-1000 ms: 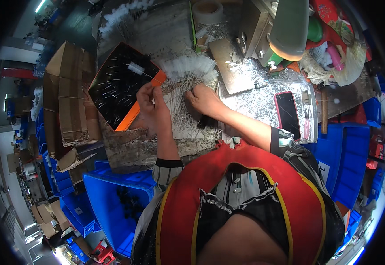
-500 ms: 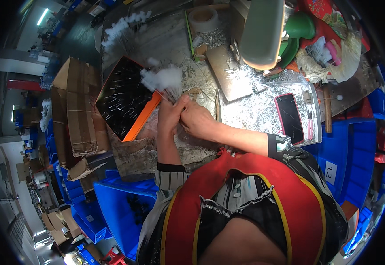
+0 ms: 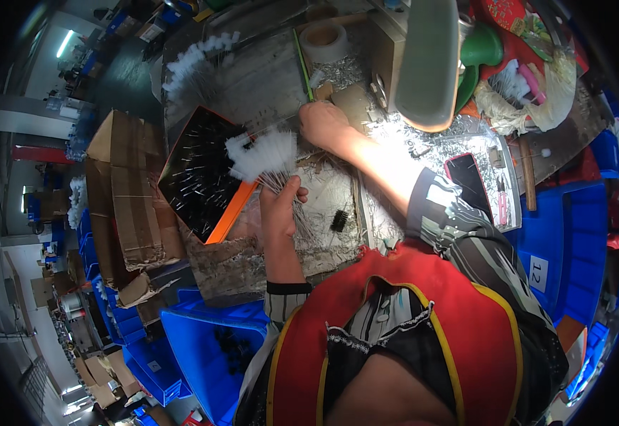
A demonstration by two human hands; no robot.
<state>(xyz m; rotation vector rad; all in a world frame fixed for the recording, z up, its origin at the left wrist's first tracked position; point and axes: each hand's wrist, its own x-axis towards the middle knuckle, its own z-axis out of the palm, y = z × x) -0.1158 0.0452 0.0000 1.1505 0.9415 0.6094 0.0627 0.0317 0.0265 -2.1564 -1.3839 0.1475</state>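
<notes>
My left hand (image 3: 280, 206) is closed around a bundle of thin wire-stemmed brushes with white bristle heads (image 3: 263, 155). The heads fan out beyond my fingers, and the wire stems hang down past my palm. Just left of them sits an orange-edged box (image 3: 230, 213) full of black-bristled brushes (image 3: 203, 170). My right hand (image 3: 324, 126) reaches farther out, fingers curled down at the near end of a green strip (image 3: 302, 64); its fingertips are hidden, so what they hold does not show. A small black brush (image 3: 338, 221) lies on the worktop between my forearms.
More white brushes (image 3: 196, 60) lie at the far left. A tape roll (image 3: 324, 42) is beyond my right hand. A grey-green lamp head (image 3: 426, 64) hangs over the bench. At right are a phone (image 3: 468, 186) and a blue bin (image 3: 565, 248); a cardboard box (image 3: 132, 192) stands left.
My right hand has left the bundle and moved forward to the green strip. The left hand has shifted slightly nearer with the brushes. The small black brush is now visible.
</notes>
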